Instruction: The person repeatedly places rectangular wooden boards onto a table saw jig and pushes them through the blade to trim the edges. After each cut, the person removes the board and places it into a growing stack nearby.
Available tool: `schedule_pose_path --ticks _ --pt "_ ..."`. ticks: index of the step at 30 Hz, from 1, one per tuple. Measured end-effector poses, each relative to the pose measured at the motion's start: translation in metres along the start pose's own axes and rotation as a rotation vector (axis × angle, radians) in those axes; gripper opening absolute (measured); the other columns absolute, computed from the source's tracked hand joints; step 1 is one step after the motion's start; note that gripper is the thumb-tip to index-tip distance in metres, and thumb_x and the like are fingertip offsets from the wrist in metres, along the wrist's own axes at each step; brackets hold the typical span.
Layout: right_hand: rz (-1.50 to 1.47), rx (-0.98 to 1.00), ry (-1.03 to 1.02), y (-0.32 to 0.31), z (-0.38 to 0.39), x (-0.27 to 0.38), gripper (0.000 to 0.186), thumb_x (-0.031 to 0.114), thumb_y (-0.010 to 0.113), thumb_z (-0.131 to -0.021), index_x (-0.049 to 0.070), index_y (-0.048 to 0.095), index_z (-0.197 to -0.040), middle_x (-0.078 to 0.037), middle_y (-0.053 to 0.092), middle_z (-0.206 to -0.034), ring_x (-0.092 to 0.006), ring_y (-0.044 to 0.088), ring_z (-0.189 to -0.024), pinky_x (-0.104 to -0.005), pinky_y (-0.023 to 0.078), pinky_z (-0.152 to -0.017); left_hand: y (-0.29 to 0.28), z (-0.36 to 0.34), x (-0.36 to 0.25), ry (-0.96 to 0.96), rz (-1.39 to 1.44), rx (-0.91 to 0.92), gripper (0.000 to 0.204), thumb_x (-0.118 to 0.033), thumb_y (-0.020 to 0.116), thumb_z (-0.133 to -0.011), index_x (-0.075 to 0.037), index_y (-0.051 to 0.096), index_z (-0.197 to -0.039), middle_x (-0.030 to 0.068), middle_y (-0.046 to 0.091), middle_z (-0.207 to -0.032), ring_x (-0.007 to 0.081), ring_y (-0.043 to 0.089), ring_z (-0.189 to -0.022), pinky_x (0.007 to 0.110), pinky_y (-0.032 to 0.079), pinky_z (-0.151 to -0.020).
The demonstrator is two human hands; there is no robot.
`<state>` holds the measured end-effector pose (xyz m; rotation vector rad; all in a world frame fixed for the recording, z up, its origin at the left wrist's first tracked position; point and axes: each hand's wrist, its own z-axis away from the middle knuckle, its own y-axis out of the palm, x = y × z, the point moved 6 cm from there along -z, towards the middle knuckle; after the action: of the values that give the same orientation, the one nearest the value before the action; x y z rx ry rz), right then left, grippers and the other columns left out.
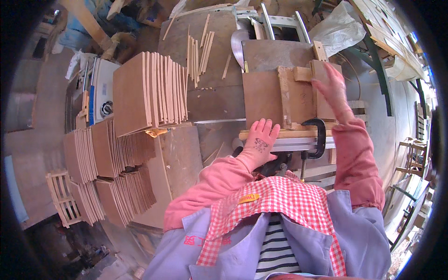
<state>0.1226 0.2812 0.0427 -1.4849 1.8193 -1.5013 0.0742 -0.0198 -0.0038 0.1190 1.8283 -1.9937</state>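
My left hand point(262, 142) lies flat with fingers stretched out, over a wooden strip point(298, 134) and the near edge of a brown board point(263, 98). My right hand point(332, 88) reaches farther forward and rests on a narrower brown panel point(319, 100), its fingers extended and slightly blurred. Between the hands, a wooden batten point(284, 95) and a small wood block point(303, 73) sit on the boards. A black C-clamp point(321, 139) grips the near edge beside my right forearm. Beyond the board's left corner stands a large circular saw blade point(239, 46).
A tall stack of brown panels point(149, 88) stands at the left, with more panel stacks point(116, 149) lower down. Thin wood strips point(200, 53) lie scattered on the saw table point(219, 30). Metal rails point(284, 28) and a white plastic sack point(339, 30) are at the back.
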Motion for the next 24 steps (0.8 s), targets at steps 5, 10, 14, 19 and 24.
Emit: schedule_pose_path --ticks 5,10,14,19,24 --pt "-0.52 0.177 0.675 -0.022 0.097 -0.114 0.083 0.037 0.078 -0.088 -0.004 0.039 -0.15 -0.021 0.045 -0.152 -0.0273 0.047 -0.138 -0.0361 0.036 -0.114 -0.012 0.028 0.052 -0.358 0.476 -0.301 0.064 -0.051 0.078 -0.079 -0.004 0.063 -0.119 0.0176 0.065 -0.116 0.0329 0.061 -0.113 0.044 0.046 -0.098" --pt "-0.665 0.26 0.786 -0.011 0.146 -0.131 0.081 0.036 0.075 -0.092 -0.003 0.035 -0.152 -0.021 0.04 -0.156 -0.0278 0.044 -0.14 -0.0354 0.036 -0.114 0.022 0.034 0.099 -0.682 0.785 0.011 0.065 -0.061 0.062 -0.092 0.003 0.068 -0.089 0.0178 0.067 -0.082 0.03 0.062 -0.08 0.043 0.048 -0.076" --pt "-0.819 0.279 0.722 -0.009 0.148 -0.105 0.071 0.028 0.073 -0.094 -0.003 0.04 -0.149 -0.015 0.054 -0.143 -0.0215 0.051 -0.129 -0.0322 0.04 -0.109 0.033 0.026 0.096 -0.702 0.888 0.072 0.054 -0.053 0.068 -0.091 0.001 0.07 -0.09 0.0126 0.068 -0.082 0.0207 0.059 -0.075 0.038 0.047 -0.069" --pt "-0.801 0.28 0.713 -0.014 0.148 -0.091 0.064 0.023 0.074 -0.093 -0.002 0.047 -0.145 -0.011 0.061 -0.133 -0.0188 0.056 -0.121 -0.0311 0.044 -0.105 0.017 0.052 0.111 -0.82 1.142 -0.103 0.04 -0.041 0.072 -0.091 -0.002 0.07 -0.101 0.0031 0.068 -0.087 0.0136 0.061 -0.07 0.03 0.048 -0.062" --pt "-0.775 0.284 0.719 -0.016 0.155 -0.099 0.061 0.02 0.074 -0.092 -0.002 0.048 -0.143 -0.01 0.063 -0.129 -0.0184 0.057 -0.118 -0.031 0.046 -0.102 -0.023 0.084 0.145 -0.853 0.995 -0.349 0.035 -0.035 0.07 -0.094 -0.001 0.068 -0.094 0.0053 0.068 -0.083 0.015 0.06 -0.06 0.028 0.048 -0.055"
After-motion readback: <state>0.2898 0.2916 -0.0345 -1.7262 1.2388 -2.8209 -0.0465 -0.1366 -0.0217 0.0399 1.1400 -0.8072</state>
